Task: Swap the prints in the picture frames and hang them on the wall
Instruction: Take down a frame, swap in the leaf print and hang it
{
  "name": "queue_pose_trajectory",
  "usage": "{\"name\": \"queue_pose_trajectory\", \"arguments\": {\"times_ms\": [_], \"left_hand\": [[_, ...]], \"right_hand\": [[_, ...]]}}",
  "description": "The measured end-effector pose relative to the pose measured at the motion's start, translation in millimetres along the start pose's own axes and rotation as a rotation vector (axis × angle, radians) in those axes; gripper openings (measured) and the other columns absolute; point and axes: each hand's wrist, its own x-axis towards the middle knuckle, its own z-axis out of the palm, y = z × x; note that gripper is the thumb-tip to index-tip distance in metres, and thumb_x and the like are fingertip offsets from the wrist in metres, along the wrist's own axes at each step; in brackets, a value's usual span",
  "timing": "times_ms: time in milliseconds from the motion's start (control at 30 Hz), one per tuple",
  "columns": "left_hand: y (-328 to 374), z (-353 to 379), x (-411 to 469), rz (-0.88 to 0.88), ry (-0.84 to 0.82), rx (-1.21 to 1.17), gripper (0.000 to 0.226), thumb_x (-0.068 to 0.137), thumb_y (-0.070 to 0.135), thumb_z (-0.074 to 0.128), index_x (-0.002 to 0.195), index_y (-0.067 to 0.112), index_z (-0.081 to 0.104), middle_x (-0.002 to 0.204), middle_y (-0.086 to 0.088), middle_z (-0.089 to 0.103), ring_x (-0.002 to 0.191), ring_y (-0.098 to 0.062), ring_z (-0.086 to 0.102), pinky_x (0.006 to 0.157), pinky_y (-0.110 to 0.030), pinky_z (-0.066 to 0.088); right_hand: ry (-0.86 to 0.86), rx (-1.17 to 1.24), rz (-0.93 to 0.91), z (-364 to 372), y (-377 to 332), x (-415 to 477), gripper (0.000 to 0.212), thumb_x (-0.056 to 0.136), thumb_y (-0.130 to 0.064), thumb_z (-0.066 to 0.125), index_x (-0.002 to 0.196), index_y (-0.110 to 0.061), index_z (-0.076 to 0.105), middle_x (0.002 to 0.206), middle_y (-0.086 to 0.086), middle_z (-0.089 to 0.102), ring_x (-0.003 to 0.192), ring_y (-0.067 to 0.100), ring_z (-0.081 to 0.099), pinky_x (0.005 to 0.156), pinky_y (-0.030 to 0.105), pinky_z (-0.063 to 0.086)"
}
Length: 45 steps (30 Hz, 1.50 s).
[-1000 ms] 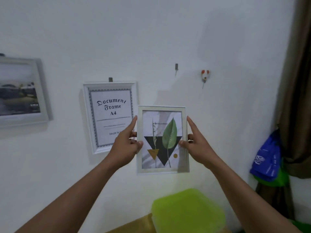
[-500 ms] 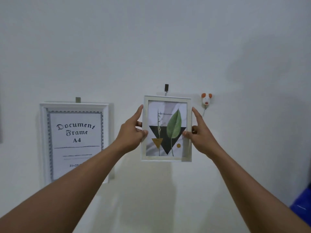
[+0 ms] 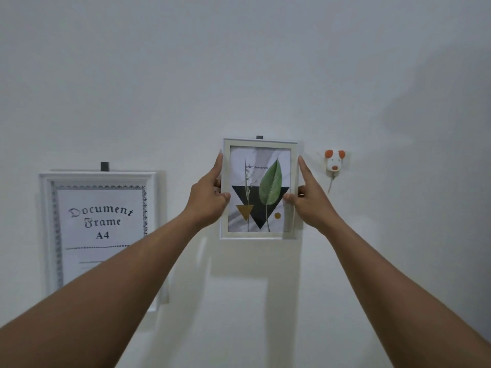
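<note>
The small white leaf-print frame (image 3: 265, 181) is upright against the wall (image 3: 239, 62), long axis vertical. Its top edge overlaps the dark hook (image 3: 259, 137), whose tip shows just above the middle of that edge. The left hand (image 3: 208, 197) pinches the frame's left side and the right hand (image 3: 309, 200) its right. Thumbs lie on the front, index fingers straight up the edges, and both hands are equally near. Hanging likely turns on catching the hidden back hanger on that hook. Half a second ago the frame's top sat just under the hook. Left hangs the Document Frame A4 (image 3: 101, 229); just right, a mouse-shaped hook (image 3: 334, 163).
</note>
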Motion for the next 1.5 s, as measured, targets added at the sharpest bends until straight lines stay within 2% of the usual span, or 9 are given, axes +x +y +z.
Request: {"name": "queue_pose_trajectory", "arguments": {"times_ms": [200,333,400,500,700,933,1100,1267,1500], "left_hand": [[-4,8,-1,0.02,0.026,0.0,0.089,0.09,0.001,0.057,0.152,0.047,0.012,0.089,-0.004,0.056,0.066,-0.014,0.046,0.066,-0.015,0.044],[2,8,-5,0.039,0.048,0.039,0.086,0.091,0.002,0.059,0.153,0.041,0.013,0.087,0.002,0.059,0.066,-0.012,0.05,0.061,-0.005,0.042],[3,8,-7,0.05,0.07,0.08,0.086,0.09,0.004,0.06,0.154,0.039,0.014,0.086,0.004,0.059,0.069,-0.013,0.053,0.065,-0.008,0.044],[3,7,-5,0.07,0.096,0.18,0.089,0.086,0.005,0.065,0.154,0.033,0.016,0.087,-0.003,0.06,0.077,-0.016,0.057,0.075,-0.019,0.043],[1,9,0,0.073,0.112,0.228,0.089,0.085,0.005,0.069,0.154,0.032,0.02,0.091,-0.008,0.058,0.082,-0.021,0.059,0.077,-0.021,0.041],[-8,15,5,0.08,0.137,0.243,0.097,0.082,0.011,0.072,0.154,0.039,0.013,0.092,-0.002,0.052,0.085,-0.017,0.053,0.082,-0.024,0.042],[-11,17,7,0.103,0.18,0.23,0.098,0.08,0.018,0.075,0.154,0.039,0.013,0.091,0.004,0.052,0.087,-0.015,0.055,0.087,-0.027,0.045],[-12,17,9,0.108,0.219,0.196,0.097,0.079,0.023,0.078,0.154,0.037,0.017,0.097,0.001,0.053,0.09,-0.015,0.055,0.085,-0.022,0.039],[-13,23,8,0.112,0.25,0.198,0.093,0.082,0.024,0.076,0.154,0.036,0.018,0.098,-0.001,0.053,0.091,-0.014,0.053,0.084,-0.021,0.038]], "right_hand": [[0.038,-0.053,-0.023,3,9,3,0.087,0.097,-0.02,0.06,0.147,-0.06,0.0,0.082,-0.004,0.062,0.074,0.013,0.062,0.078,0.034,0.054],[0.071,-0.13,-0.046,5,11,6,0.089,0.096,-0.016,0.06,0.151,-0.052,0.0,0.072,0.005,0.046,0.058,0.013,0.046,0.059,0.028,0.043],[0.074,-0.153,-0.057,6,12,8,0.089,0.096,-0.014,0.06,0.153,-0.048,0.0,0.069,0.005,0.044,0.056,0.013,0.043,0.057,0.026,0.041],[0.098,-0.173,-0.077,7,13,10,0.089,0.096,-0.013,0.06,0.154,-0.046,0.001,0.069,0.007,0.044,0.055,0.013,0.044,0.057,0.026,0.042],[0.13,-0.164,-0.065,11,23,17,0.095,0.094,-0.019,0.063,0.146,-0.06,-0.005,0.086,0.01,0.053,0.059,0.013,0.05,0.067,0.027,0.042],[0.141,-0.14,-0.076,13,24,15,0.096,0.092,-0.018,0.066,0.149,-0.055,-0.001,0.078,0.006,0.049,0.062,0.011,0.047,0.07,0.029,0.042],[0.137,-0.097,-0.096,10,16,6,0.089,0.093,-0.01,0.062,0.155,-0.043,0.006,0.065,-0.006,0.049,0.055,0.005,0.05,0.06,0.016,0.041],[0.148,-0.025,-0.081,10,16,3,0.084,0.095,-0.013,0.061,0.156,-0.039,0.011,0.087,0.004,0.066,0.085,0.016,0.065,0.071,0.019,0.047],[0.162,-0.015,-0.086,10,18,6,0.08,0.094,-0.014,0.062,0.156,-0.038,0.016,0.089,0.001,0.066,0.088,0.011,0.063,0.073,0.019,0.045]]}}
